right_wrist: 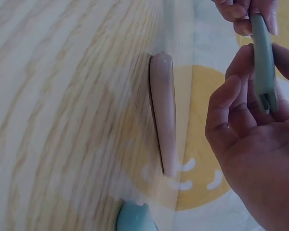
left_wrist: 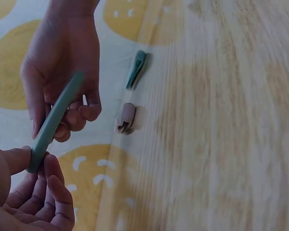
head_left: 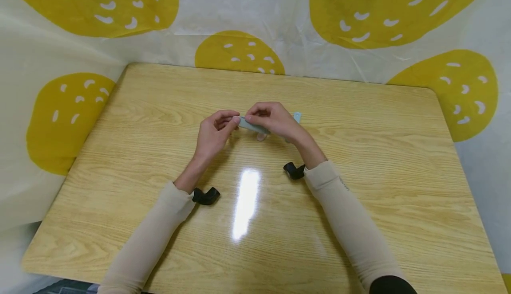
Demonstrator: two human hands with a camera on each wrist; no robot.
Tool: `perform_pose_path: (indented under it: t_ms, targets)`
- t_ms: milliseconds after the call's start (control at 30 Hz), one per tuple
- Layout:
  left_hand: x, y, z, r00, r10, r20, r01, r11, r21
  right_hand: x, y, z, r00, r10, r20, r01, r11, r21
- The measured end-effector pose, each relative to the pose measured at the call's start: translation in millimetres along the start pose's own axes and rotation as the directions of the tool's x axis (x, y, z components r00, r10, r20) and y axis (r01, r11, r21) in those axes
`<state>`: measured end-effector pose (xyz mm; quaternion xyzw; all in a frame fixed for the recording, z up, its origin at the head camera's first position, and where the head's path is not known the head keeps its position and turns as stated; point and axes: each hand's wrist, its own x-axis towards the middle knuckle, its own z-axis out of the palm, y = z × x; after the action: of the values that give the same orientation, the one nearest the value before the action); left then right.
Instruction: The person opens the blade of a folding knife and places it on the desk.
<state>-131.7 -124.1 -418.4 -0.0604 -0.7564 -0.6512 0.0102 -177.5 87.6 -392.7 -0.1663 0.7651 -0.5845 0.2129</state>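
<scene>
Both hands hold a slim grey-green bar (head_left: 252, 126) above the table; in the right wrist view the bar (right_wrist: 264, 62) has a slot in one end, like a bag clip. My left hand (head_left: 212, 132) pinches its left end between thumb and forefinger. Thumb and fingertips of my right hand (head_left: 275, 119) grip it farther along, toward the slotted end. Below lies a long, tapered pink piece (right_wrist: 163, 110), partly hidden by the right hand in the head view. A teal piece (left_wrist: 137, 67) with a split end also lies on the table, nearer the right hand.
The wood-grain table (head_left: 379, 152) meets a white wall covering with yellow patterns (head_left: 239, 50) at the back. A black wrist-mounted part (head_left: 206, 196) sticks out by the left cuff, another (head_left: 294, 170) by the right. Light reflects off the tabletop's middle.
</scene>
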Motion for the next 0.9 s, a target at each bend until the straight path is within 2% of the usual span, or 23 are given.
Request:
perform_pose_path:
  t_ms: [200,300,633,767,900]
  targets:
    - [0.2,-1.1,2.5,1.000,-0.026,-0.005,0.026,1.000,0.018,0.6,-0.1,-1.3,0.999,0.009,-0.040,-0.016,0.984,-0.178]
    - [0.1,-1.3,3.7,0.999,-0.037,-0.004,0.037,0.999,0.026,0.1,0.0,-1.8,0.999,0.023,-0.039,-0.030,0.976,-0.215]
    - [-0.6,-3.4,5.8,0.999,-0.030,-0.019,0.030,1.000,0.005,1.0,1.9,0.6,0.997,0.006,-0.073,-0.015,0.993,-0.119]
    - [-1.4,-2.7,5.9,0.999,-0.033,-0.023,0.032,0.999,-0.009,0.1,1.6,0.4,0.989,-0.013,-0.148,-0.004,0.994,-0.112]
    - [-3.1,-2.3,4.6,0.997,-0.060,-0.043,0.059,0.998,-0.024,-1.3,2.4,-3.1,0.967,-0.060,-0.248,0.029,0.991,-0.128]
